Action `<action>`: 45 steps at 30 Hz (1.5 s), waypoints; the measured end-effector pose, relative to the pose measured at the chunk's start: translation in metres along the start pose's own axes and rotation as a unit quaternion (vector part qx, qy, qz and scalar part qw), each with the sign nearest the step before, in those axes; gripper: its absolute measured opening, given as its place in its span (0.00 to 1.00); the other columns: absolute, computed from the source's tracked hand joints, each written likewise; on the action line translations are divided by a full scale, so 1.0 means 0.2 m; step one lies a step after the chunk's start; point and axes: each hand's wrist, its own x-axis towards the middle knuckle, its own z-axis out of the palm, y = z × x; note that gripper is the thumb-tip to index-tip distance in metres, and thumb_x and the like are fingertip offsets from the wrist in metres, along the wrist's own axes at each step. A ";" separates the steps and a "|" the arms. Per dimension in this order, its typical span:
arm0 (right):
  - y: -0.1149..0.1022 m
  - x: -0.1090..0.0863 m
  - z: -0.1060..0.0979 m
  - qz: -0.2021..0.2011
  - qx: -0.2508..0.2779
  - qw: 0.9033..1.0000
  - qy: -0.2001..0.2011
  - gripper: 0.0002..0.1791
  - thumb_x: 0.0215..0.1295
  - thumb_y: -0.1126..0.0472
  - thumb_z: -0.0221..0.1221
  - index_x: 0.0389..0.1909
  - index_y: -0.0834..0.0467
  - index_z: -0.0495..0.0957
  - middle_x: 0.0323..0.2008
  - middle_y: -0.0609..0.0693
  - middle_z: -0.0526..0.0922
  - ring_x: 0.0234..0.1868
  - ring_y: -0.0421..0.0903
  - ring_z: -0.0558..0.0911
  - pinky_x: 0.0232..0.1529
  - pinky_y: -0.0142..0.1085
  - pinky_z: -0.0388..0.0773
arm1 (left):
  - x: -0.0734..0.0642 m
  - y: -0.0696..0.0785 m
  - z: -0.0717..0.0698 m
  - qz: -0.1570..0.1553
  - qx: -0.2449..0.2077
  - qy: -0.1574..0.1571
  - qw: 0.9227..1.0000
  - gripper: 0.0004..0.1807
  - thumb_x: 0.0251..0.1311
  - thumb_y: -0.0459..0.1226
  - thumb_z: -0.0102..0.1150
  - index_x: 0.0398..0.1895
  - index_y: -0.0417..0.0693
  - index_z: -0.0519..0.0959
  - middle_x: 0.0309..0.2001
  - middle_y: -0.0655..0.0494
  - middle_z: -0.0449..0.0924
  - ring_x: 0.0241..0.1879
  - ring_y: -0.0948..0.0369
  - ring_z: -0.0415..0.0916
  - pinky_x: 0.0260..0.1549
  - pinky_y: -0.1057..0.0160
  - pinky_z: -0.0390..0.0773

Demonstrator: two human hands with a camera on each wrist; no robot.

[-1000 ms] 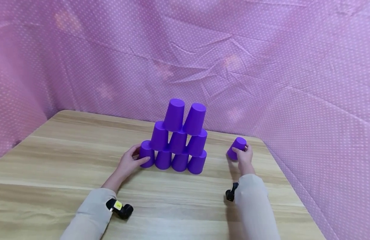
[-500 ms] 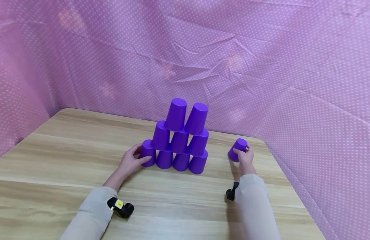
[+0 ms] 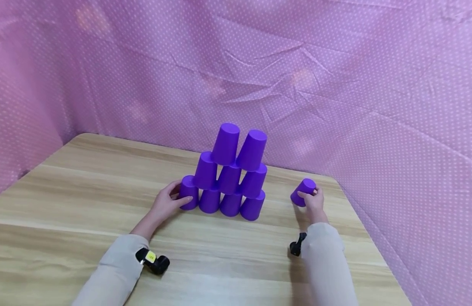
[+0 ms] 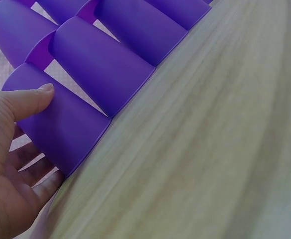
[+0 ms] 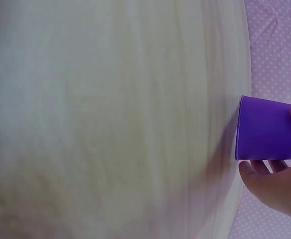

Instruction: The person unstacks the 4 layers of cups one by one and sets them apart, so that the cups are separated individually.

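Purple cups (image 3: 229, 180) stand upside down in a stepped stack: a bottom row of several, then three, then two on top. My left hand (image 3: 167, 205) grips the bottom-left cup (image 3: 189, 193), thumb across its front and fingers behind. In the left wrist view, the thumb (image 4: 33, 101) lies on that cup's side, still under the tier above. Off to the right, my right hand (image 3: 314, 202) holds a single upside-down cup (image 3: 303, 191) between thumb and fingers. Whether its rim touches the table cannot be told.
The wood-grain table (image 3: 228, 255) runs back to a pink dotted cloth (image 3: 236, 63) hung behind and at both sides. Each sleeved wrist carries a small black camera (image 3: 158, 264). The lone cup is near the table's back right corner.
The head view has shifted slightly. Both hands keep their grips, and the cups show no clear movement against the table.
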 end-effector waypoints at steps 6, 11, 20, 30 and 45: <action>-0.01 -0.01 -0.02 0.026 0.003 0.999 -0.028 0.43 0.51 0.73 0.55 0.64 0.60 0.40 0.62 0.64 0.49 0.59 0.59 0.55 0.59 0.48 0.52 | 0.00 0.00 0.00 0.013 0.000 -0.003 1.000 0.33 0.47 0.36 0.62 0.56 0.35 0.62 0.51 0.35 0.65 0.52 0.46 0.61 0.52 0.54 0.63; -0.03 -0.04 -0.04 0.017 -0.027 0.999 -0.025 0.46 0.49 0.69 0.58 0.64 0.63 0.38 0.60 0.68 0.51 0.58 0.62 0.56 0.59 0.51 0.50 | -0.02 -0.01 0.00 0.006 -0.004 -0.006 1.000 0.33 0.47 0.35 0.62 0.56 0.35 0.61 0.51 0.35 0.64 0.52 0.46 0.61 0.52 0.53 0.62; -0.14 -0.05 -0.15 -0.026 -0.159 0.983 -0.088 0.53 0.49 0.54 0.61 0.64 0.63 0.33 0.60 0.71 0.44 0.59 0.64 0.50 0.58 0.54 0.47 | -0.06 0.11 0.01 0.003 -0.022 -0.008 1.000 0.32 0.48 0.30 0.60 0.56 0.30 0.59 0.51 0.31 0.63 0.53 0.43 0.60 0.53 0.50 0.61; -0.38 -0.13 -0.19 -0.082 -0.218 0.961 -0.149 0.52 0.52 0.54 0.59 0.64 0.62 0.30 0.61 0.70 0.42 0.60 0.65 0.45 0.57 0.57 0.45 | -0.04 0.05 0.00 0.011 -0.008 -0.007 1.000 0.32 0.48 0.33 0.61 0.57 0.32 0.60 0.51 0.33 0.64 0.52 0.45 0.61 0.53 0.51 0.61; -0.61 -0.23 -0.08 -0.157 -0.219 0.944 -0.192 0.49 0.51 0.54 0.61 0.65 0.60 0.38 0.63 0.64 0.46 0.62 0.58 0.44 0.59 0.53 0.45 | -0.03 0.02 0.02 0.018 -0.005 0.002 1.000 0.33 0.47 0.33 0.61 0.57 0.34 0.60 0.51 0.34 0.65 0.52 0.46 0.61 0.52 0.52 0.62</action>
